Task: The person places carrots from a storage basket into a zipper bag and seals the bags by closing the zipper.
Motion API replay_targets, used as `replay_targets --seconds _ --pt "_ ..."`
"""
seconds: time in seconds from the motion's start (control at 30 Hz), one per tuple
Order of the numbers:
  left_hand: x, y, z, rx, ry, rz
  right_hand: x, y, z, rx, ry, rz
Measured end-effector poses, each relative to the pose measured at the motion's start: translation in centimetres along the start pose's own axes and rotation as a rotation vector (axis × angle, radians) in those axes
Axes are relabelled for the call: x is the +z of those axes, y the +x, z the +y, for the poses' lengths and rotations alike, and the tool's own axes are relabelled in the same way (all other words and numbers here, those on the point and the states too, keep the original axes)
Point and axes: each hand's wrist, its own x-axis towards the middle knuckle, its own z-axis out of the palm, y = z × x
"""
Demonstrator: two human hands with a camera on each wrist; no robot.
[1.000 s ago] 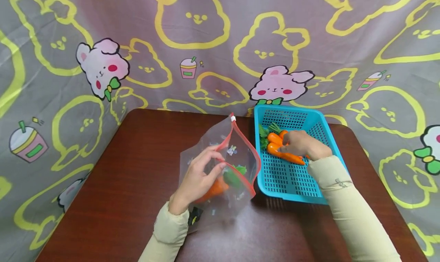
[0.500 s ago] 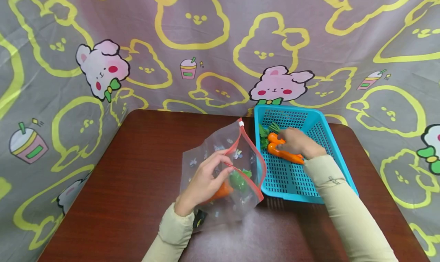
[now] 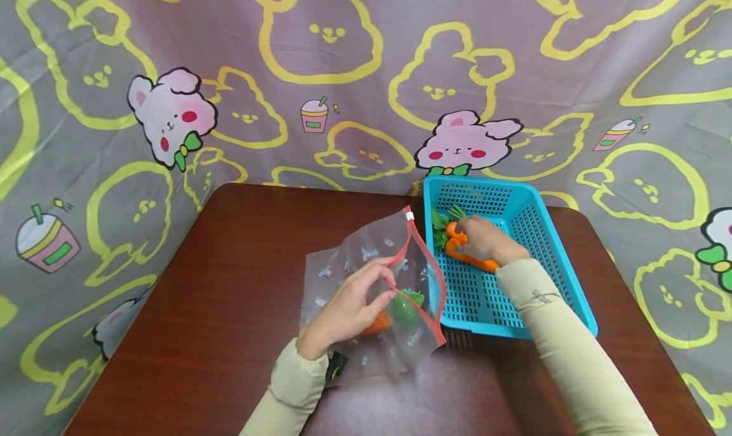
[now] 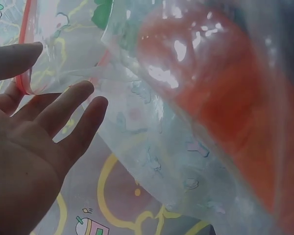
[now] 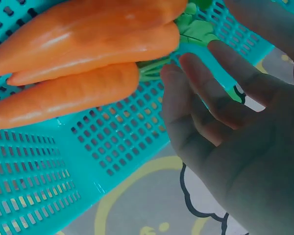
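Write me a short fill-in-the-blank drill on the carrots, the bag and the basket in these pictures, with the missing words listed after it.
1. The left hand pinches the red-edged rim of the clear plastic zip ____.
2. The right hand reaches for orange toy carrots lying in a perforated plastic basket coloured ____.
3. The basket stands on a dark brown wooden ____.
4. Inside the clear zip bag lies one orange toy ____.

Missing words: bag; blue; table; carrot

The left hand (image 3: pixel 349 309) is held low over the table with the forearm angled up and rightward, the thumb and forefinger pinched together, and the other fingers (image 4: pixel 68 110) left extended. The right hand (image 3: pixel 486 240) is stretched forward on a straighter arm, palm turned down, its fingers (image 5: pixel 206 83) loosely curved. Both forearms are covered by pale sleeves.
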Motion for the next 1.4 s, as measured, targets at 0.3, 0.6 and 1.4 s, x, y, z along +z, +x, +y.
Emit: replay_targets --seconds 0.3,0.6,1.4 --pt "0.1 0.0 -0.6 -0.017 -0.012 -0.010 0.9 0.8 -0.1 -0.012 -0.034 0.014" --pt "0.0 0.0 -0.7 -0.043 -0.041 -0.045 1.6 1.4 -0.1 -0.012 -0.086 0.031" --pt "-0.2 0.0 -0.5 -0.042 -0.068 -0.058 2.3 1.7 -0.9 0.065 -0.089 0.019"
